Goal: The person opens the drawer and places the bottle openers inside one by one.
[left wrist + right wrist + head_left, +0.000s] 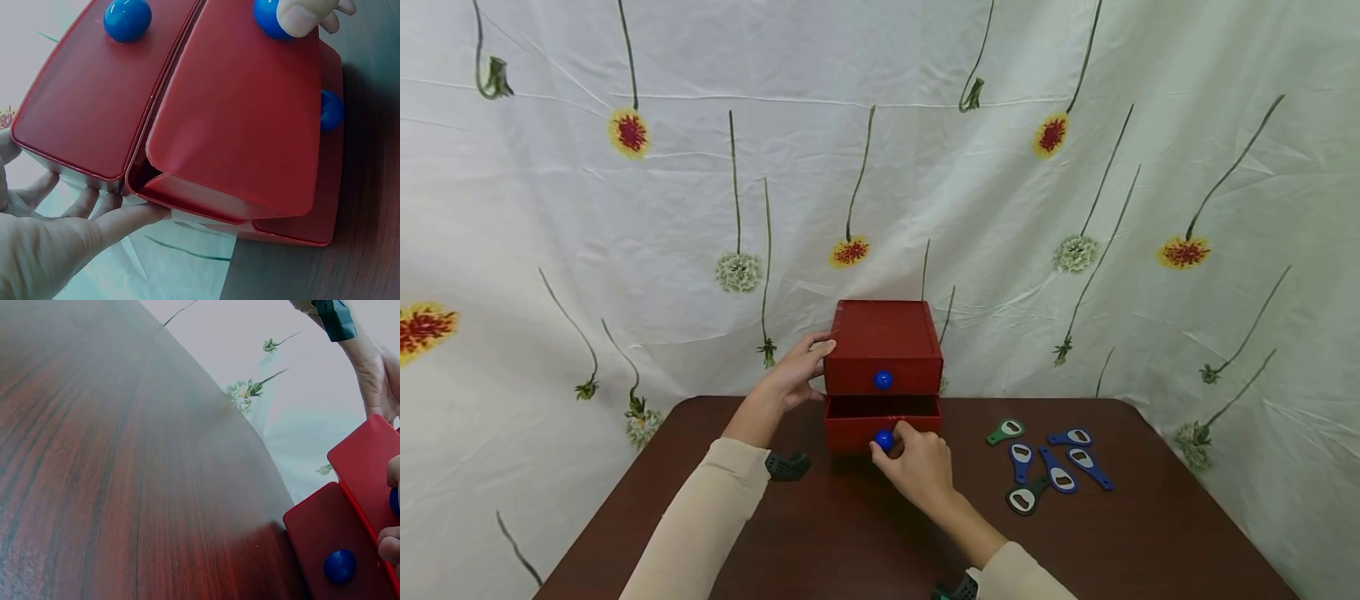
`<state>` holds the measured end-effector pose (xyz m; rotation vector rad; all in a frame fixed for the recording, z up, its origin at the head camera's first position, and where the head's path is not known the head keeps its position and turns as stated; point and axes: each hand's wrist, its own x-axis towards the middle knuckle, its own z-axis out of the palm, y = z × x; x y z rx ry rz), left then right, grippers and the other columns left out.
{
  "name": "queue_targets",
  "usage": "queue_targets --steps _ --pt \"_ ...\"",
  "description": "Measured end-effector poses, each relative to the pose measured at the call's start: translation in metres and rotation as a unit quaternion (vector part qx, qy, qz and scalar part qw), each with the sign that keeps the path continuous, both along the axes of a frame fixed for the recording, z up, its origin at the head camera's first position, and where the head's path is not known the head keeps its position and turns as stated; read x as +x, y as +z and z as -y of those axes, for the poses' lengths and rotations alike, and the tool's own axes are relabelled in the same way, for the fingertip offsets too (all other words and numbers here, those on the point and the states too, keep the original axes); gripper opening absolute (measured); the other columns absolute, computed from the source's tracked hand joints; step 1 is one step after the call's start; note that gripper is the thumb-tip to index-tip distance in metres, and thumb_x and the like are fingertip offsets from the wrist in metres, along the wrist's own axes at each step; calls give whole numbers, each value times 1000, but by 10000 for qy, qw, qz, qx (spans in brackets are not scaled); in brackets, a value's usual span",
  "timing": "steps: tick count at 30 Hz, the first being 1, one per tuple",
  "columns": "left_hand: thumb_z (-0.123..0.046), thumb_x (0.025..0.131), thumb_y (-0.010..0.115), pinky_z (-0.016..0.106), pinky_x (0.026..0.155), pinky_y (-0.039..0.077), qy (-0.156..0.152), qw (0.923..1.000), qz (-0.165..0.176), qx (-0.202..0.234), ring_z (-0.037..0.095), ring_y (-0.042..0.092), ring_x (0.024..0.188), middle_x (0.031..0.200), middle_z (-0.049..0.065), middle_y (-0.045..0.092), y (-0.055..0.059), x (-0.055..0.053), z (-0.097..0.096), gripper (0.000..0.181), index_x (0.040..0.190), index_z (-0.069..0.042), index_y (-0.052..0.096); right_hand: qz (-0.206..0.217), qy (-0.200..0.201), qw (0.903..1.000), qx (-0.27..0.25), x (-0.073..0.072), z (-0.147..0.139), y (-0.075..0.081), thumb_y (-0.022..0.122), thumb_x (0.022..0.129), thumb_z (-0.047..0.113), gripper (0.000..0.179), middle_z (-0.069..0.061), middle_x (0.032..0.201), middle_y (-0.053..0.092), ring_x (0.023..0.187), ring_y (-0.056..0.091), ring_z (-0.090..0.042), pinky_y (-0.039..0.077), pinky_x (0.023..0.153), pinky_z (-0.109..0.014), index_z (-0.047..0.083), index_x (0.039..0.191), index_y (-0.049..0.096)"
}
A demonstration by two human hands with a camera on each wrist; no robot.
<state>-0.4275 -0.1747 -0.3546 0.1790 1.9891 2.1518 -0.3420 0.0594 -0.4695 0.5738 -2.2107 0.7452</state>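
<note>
The right hand (919, 468) pinches the blue ball knob (883, 439) of the middle drawer (848, 437), while the left hand (797, 372) holds nothing, its extended fingers resting against the side of the red chest of drawers (886, 329). The chest is glossy and boxy with rounded edges, and stands toward the far edge of the table; the middle drawer is partly pulled out, its dark interior showing, beneath the closed top drawer (850, 377). The dark brown table (820, 542) carries six bottle openers (1062, 478), green, blue and blackish, right of the chest. Behind hangs a creased white flower-print cloth (820, 183). The left wrist view reveals a closed bottom drawer (330, 169), hidden in the head view, which alone shows the openers
</note>
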Motion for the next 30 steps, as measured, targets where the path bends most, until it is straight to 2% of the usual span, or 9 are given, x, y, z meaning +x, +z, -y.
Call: queue_targets --steps 9,19,30 --pt "-35 112 48 82 99 28 58 10000 6 -36 41 26 151 164 16 28 0 3 -1 56 160 -16 27 136 64 9994 313 9 0 5 83 87 36 35 12 55 52 44 43 2 35 41 -16 13 71 61" --pt "-34 112 48 83 100 26 14 10000 -23 -48 42 24 151 166 15 23 1 4 -1 56 161 -16 26 51 110 9986 520 17 -2 7 83 87 37 39 14 53 46 43 40 3 33 41 -15 12 69 60" --pt "-35 112 48 82 98 29 62 10000 0 -74 41 28 150 165 16 26 1 3 -1 56 161 -17 28 -31 145 9974 706 25 -5 10 82 88 38 40 15 51 42 43 35 4 30 40 -14 17 68 54"
